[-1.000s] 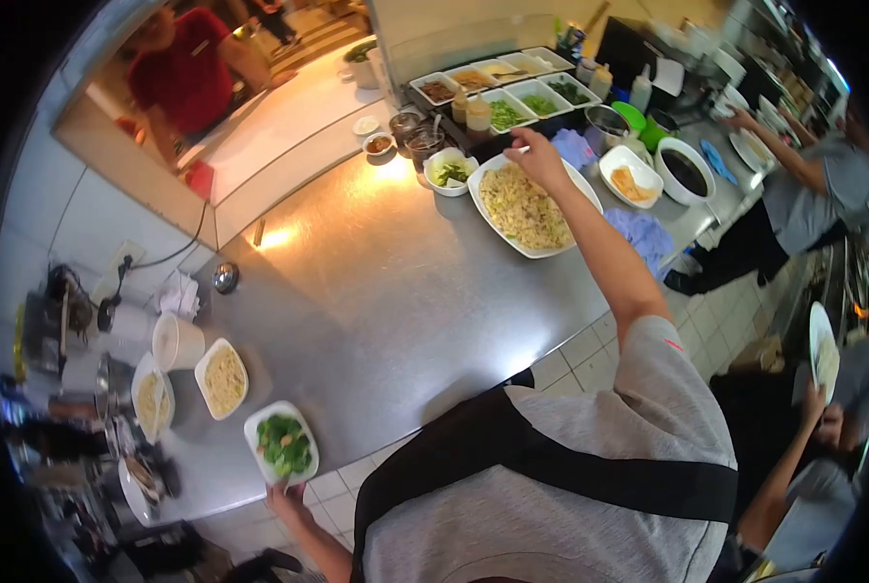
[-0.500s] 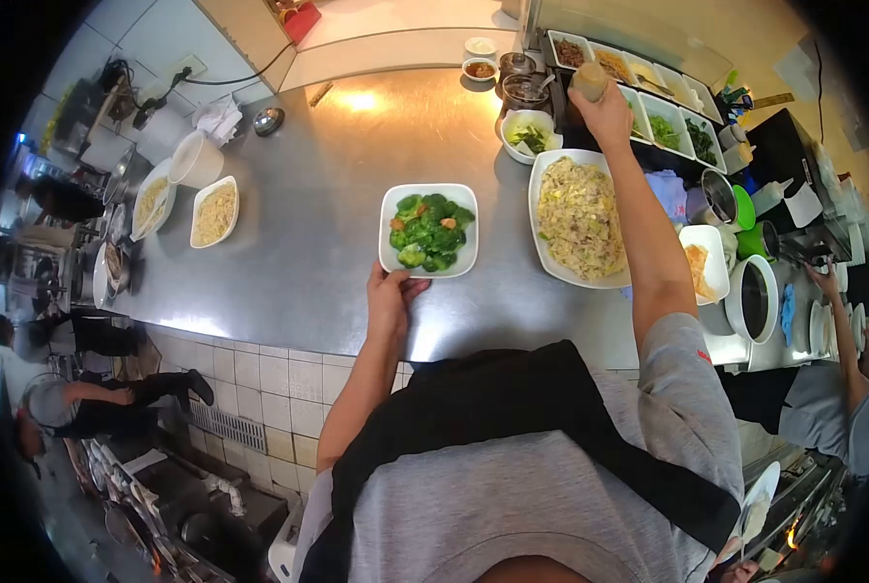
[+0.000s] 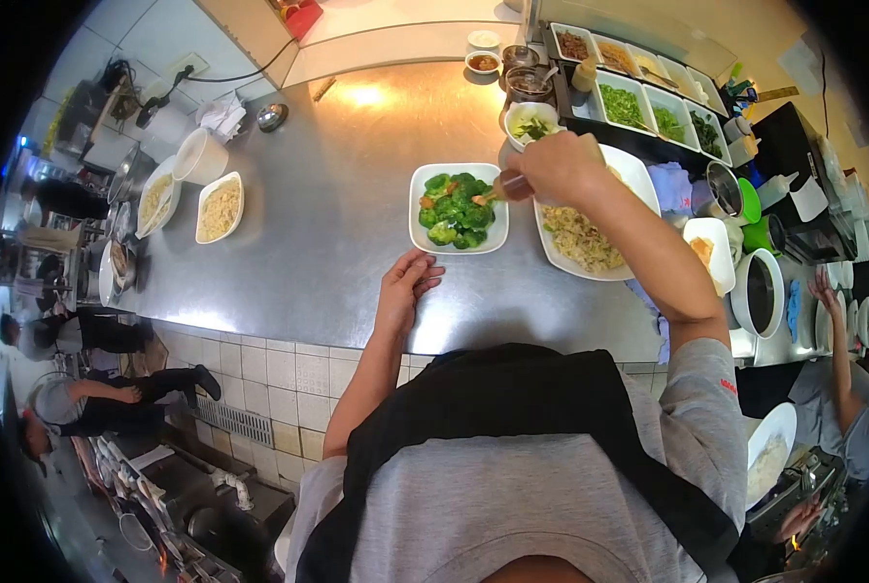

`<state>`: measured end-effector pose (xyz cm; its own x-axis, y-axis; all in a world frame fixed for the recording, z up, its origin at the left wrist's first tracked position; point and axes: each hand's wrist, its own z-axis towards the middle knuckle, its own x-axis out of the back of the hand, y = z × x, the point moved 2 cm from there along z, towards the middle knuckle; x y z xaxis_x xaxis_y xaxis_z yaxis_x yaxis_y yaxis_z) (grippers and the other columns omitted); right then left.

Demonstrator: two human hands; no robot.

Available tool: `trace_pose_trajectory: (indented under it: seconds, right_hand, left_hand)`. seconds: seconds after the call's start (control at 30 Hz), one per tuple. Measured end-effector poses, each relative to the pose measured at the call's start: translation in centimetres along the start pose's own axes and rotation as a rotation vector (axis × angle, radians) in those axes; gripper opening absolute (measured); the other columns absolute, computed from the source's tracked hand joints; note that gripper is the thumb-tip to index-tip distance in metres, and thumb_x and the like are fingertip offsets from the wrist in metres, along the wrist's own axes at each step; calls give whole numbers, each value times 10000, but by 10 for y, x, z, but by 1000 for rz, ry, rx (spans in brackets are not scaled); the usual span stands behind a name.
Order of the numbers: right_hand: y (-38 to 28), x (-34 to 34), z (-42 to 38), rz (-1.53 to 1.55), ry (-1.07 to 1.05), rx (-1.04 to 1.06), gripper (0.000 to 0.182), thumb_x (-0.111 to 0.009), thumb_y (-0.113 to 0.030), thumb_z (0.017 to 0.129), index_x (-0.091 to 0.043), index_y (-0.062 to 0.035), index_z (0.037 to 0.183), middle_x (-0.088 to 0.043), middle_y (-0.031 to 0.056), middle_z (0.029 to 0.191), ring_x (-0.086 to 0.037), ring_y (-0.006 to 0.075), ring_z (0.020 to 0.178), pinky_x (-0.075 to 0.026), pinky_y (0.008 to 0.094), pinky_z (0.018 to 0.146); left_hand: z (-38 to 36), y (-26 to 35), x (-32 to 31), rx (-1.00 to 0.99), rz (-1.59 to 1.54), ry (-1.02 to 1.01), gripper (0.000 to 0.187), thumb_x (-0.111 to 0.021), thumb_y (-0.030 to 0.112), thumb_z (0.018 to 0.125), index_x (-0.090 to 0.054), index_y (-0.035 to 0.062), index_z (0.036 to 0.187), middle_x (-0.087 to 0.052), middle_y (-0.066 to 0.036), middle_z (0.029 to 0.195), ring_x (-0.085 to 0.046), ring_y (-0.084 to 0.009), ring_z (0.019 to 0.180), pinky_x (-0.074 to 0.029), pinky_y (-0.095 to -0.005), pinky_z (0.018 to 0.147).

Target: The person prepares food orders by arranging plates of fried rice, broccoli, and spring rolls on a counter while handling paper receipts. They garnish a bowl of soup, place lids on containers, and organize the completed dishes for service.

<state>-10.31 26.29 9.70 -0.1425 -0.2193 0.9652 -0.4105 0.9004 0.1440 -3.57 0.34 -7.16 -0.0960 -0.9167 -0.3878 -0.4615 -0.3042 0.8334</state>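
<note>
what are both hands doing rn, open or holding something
Left hand: holding nothing, fingers loosely bent beside the broccoli dish.
Right hand: closed around a bottle, tip tilted toward the broccoli.

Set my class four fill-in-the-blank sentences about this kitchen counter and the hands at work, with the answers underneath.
1. The right hand grips a squeeze ____, its nozzle towards the square white dish.
2. The green vegetable in that dish is ____.
3. One hand near the dish holds nothing: it is the person's ____ hand.
4. The large white plate partly hidden by the right forearm bears fried ____.

Missing words: bottle; broccoli; left; rice.
</note>
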Motion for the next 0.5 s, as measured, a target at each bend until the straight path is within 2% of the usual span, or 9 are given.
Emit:
trace_pose_trajectory:
  seconds: [0.1,0.2,0.3,0.4,0.5]
  right_hand:
    - [-16,-5,6,15,100,34,223,-652,-176,708,-607,-142,924,-644,89,751,-645,269,728,-491,395,615]
    - [-13,-7,5,-9,181,-93,255,-671,-202,696,-603,-141,934,-648,85,759,-642,273,721,-491,394,617]
    - [-10,-8,-13,57,25,-51,301,-684,-246,695,-584,-126,953,-650,94,784,-637,284,731,-489,397,640]
    - [-12,-16,-24,198,-26,29,379,-699,-297,691,-571,-114,998,-649,118,798,-628,316,758,-482,421,679]
    - [-8,-14,-26,533,82,-60,448,-726,-312,677,-559,-102,1035,-640,151,842,-618,331,803,-474,417,717]
  left_hand:
    - [-6,6,10,28,13,-18,274,-485,101,912,-522,-5,1161,-603,-99,985,-631,-209,887,-519,-288,766]
    - [-10,10,21,49,5,-21,256,-484,93,911,-541,-12,1138,-624,-110,941,-643,-217,860,-531,-296,764]
    - [-11,13,28,60,-3,-30,254,-481,93,913,-543,-15,1134,-627,-113,923,-646,-219,851,-533,-296,758]
    - [-10,13,27,68,6,-43,252,-477,92,915,-540,-18,1133,-623,-115,928,-646,-217,843,-534,-293,754]
    - [-8,14,28,74,26,-54,253,-471,90,917,-530,-21,1137,-619,-116,927,-646,-216,833,-535,-292,751]
